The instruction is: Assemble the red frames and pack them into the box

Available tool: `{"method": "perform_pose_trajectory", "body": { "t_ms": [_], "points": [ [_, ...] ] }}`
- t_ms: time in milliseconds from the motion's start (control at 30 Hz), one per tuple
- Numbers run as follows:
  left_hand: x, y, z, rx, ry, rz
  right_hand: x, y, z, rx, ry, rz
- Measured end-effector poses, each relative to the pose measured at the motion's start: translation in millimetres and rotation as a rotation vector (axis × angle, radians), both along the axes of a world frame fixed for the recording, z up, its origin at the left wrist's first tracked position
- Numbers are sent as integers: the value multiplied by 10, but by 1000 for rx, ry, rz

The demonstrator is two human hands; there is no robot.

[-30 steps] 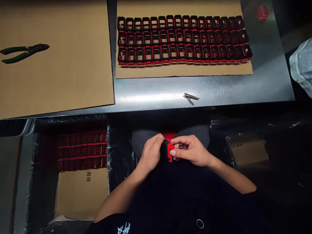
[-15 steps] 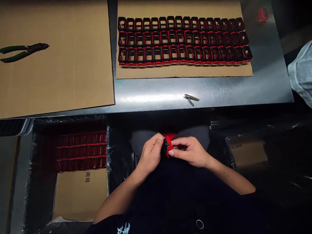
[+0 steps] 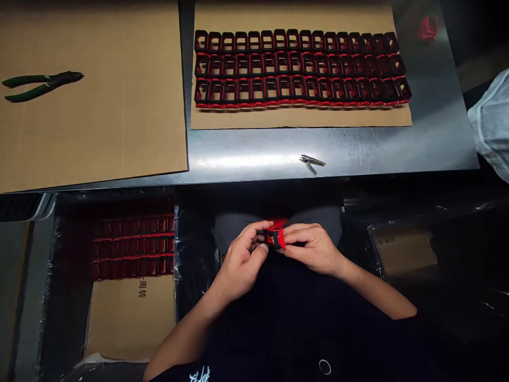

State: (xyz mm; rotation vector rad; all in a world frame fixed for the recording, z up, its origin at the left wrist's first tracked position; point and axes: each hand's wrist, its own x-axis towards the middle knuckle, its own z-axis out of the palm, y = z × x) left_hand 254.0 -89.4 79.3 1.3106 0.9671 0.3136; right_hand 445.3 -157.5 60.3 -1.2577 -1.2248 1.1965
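Observation:
Over my lap I hold a small red and black plastic frame part [image 3: 275, 238] between both hands. My left hand [image 3: 247, 253] pinches its black end, thumb below and fingers above. The fingers and thumb of my right hand [image 3: 310, 245] are closed on its red side. Beyond them, on the metal table, rows of similar red and black parts [image 3: 270, 91] stand with their black-rimmed openings facing up. Small metal nippers [image 3: 312, 162] lie near the table's front edge.
Green-handled pliers [image 3: 43, 85] lie on a cardboard sheet [image 3: 99, 132] at the left. A plastic-lined box [image 3: 131, 318] below holds more red parts on cardboard. One red piece [image 3: 428, 27] sits at the table's far right. Pale cloth [image 3: 491, 124] shows at the right edge.
The part has been turned in my hands, so its opening now shows. My left fingers have shifted their grip and spread a little. The things on the table have stayed in place.

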Motion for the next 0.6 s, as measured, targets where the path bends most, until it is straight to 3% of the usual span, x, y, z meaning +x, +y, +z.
{"method": "perform_pose_trajectory", "body": {
  "t_ms": [267, 400, 600],
  "points": [
    [36, 41, 9, -17, -53, -79, -16, -24, 91, 43, -163, -32],
    [46, 41, 25, -7, -7, -99, -21, -13, 90, -31, -113, -15],
    [63, 19, 39, 258, 139, -76, -4, -12, 15, -218, 74, 24]
  ]
}}
